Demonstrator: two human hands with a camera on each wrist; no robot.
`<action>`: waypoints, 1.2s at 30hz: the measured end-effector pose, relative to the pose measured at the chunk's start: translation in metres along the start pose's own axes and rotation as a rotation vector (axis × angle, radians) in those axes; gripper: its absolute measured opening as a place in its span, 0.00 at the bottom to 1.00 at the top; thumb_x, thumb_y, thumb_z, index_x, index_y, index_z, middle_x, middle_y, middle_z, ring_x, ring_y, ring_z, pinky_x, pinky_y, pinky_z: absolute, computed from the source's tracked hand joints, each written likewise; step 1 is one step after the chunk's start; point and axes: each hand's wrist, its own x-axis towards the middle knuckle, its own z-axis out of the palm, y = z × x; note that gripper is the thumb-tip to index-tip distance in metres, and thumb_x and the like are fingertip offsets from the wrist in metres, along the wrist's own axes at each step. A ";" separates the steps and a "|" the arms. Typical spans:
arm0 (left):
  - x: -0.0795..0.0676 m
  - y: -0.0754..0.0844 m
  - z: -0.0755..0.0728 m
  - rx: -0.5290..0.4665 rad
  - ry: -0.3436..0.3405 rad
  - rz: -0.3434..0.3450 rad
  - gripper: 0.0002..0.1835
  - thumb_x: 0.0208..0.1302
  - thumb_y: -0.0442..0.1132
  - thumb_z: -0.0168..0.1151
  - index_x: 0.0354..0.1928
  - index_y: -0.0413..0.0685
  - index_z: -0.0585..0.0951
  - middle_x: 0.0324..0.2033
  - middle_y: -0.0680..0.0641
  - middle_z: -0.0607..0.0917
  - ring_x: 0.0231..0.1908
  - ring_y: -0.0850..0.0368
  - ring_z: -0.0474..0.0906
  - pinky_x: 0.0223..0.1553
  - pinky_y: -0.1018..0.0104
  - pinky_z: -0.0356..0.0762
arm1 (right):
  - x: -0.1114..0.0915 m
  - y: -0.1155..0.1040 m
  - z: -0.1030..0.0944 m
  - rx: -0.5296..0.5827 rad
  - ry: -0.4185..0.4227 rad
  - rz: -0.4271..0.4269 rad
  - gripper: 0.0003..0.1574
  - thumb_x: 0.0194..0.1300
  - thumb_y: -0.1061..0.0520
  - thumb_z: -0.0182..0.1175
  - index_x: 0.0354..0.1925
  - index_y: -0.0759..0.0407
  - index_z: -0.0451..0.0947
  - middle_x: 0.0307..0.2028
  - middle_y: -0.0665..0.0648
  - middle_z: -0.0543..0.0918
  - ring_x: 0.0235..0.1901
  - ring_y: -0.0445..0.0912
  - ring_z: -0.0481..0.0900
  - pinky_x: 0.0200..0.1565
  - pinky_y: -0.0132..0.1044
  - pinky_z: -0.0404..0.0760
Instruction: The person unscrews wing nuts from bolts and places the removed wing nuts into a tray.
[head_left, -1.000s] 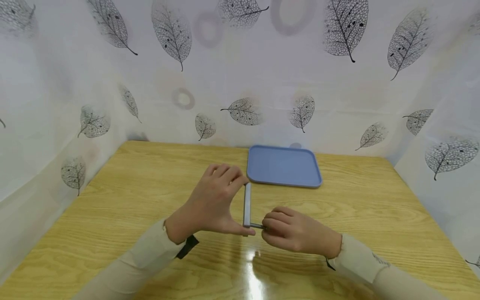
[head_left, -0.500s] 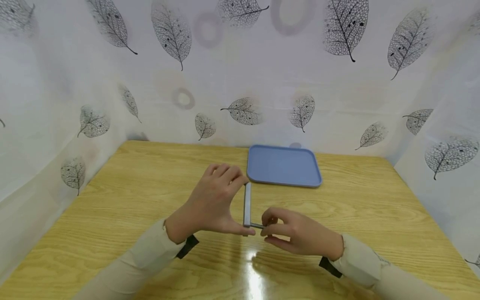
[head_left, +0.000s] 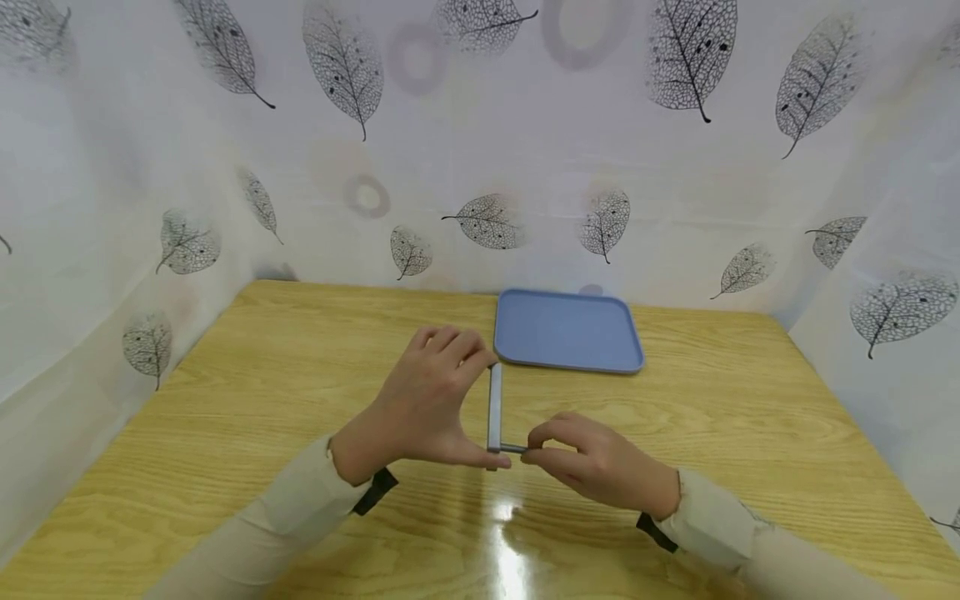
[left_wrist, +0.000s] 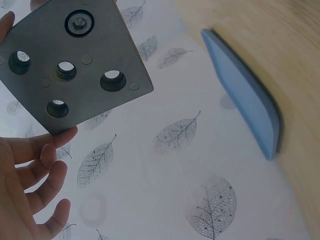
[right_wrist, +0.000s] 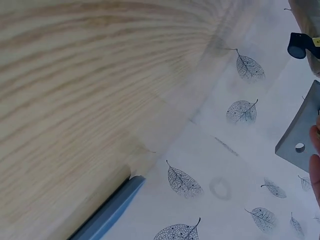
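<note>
My left hand (head_left: 435,400) holds a square grey metal plate (head_left: 494,407) on edge above the table, thumb at its near edge and fingers at the far one. Several round holes show in the plate in the left wrist view, one of them threaded. A hex-socket bolt head (left_wrist: 79,23) sits in the hole near the thumb. From the plate's right side sticks the thin grey bolt shank (head_left: 513,448). My right hand (head_left: 600,462) pinches its outer end between thumb and fingers. Whether a nut is under those fingertips is hidden.
A blue tray (head_left: 567,331) lies at the back of the wood-grain table (head_left: 315,358), right of the left hand. A white sheet (head_left: 480,150) printed with leaves surrounds the table at the back and sides.
Half a second ago the right hand's fingers were spread more loosely about the bolt's end; now they pinch it, with the wrist turned slightly. The left hand and plate have barely moved.
</note>
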 end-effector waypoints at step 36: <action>0.000 -0.001 0.001 -0.007 0.005 -0.005 0.48 0.21 0.81 0.62 0.39 0.49 0.79 0.35 0.53 0.73 0.39 0.55 0.69 0.45 0.58 0.67 | -0.002 0.003 -0.004 0.229 -0.072 0.162 0.06 0.67 0.57 0.53 0.38 0.56 0.77 0.39 0.52 0.75 0.36 0.39 0.76 0.41 0.23 0.76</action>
